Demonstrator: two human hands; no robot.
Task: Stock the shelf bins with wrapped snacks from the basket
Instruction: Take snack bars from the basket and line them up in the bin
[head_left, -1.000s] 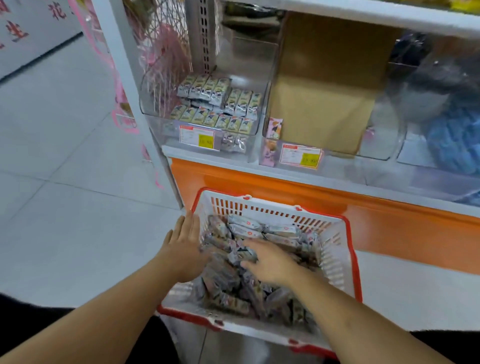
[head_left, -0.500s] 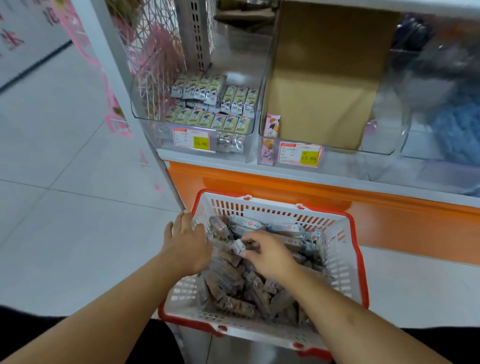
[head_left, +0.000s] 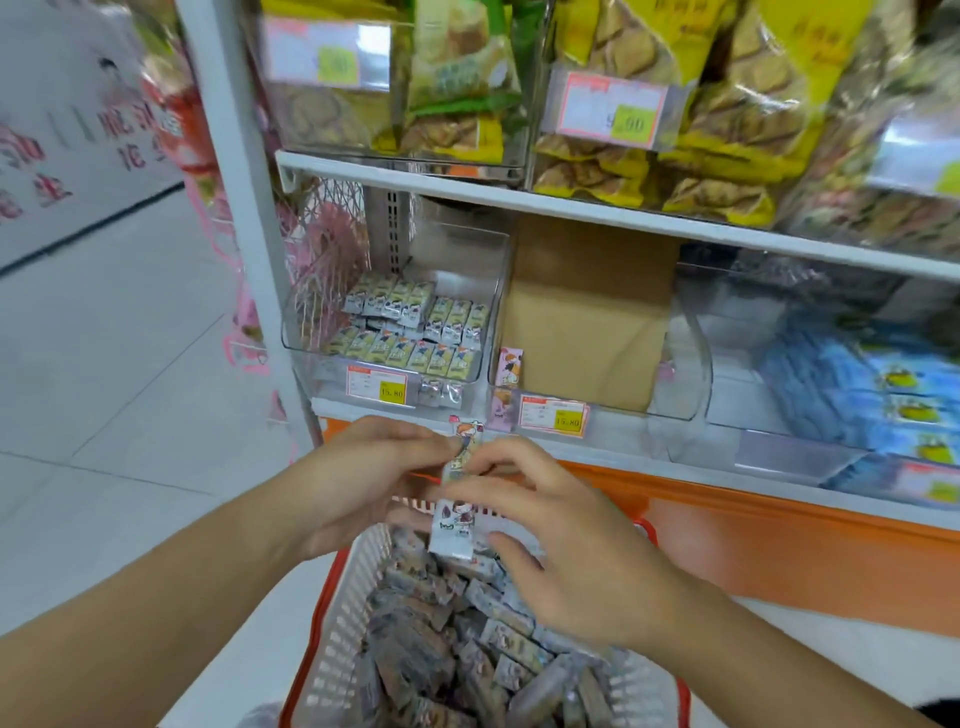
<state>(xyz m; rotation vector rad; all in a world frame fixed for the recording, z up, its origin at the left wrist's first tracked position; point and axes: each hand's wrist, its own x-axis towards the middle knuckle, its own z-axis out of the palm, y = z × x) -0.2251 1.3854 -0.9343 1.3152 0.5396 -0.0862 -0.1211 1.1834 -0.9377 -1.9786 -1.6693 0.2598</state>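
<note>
My left hand (head_left: 358, 483) and right hand (head_left: 561, 540) both pinch a short stack of wrapped snacks (head_left: 458, 493), fingers curled round it, held upright above the basket (head_left: 332, 629); exact count in the stack unclear, at least two wrappers show; one basket, heaped with dozens more snacks; three clear bins on the lower shelf: left bin (head_left: 395, 364) with rows of snacks, middle bin (head_left: 691, 364) holding one cardboard box (head_left: 587, 312), right bin (head_left: 779, 452) with blue packs; half a second ago both hands were down in the basket; now they are raised with the stack.
</note>
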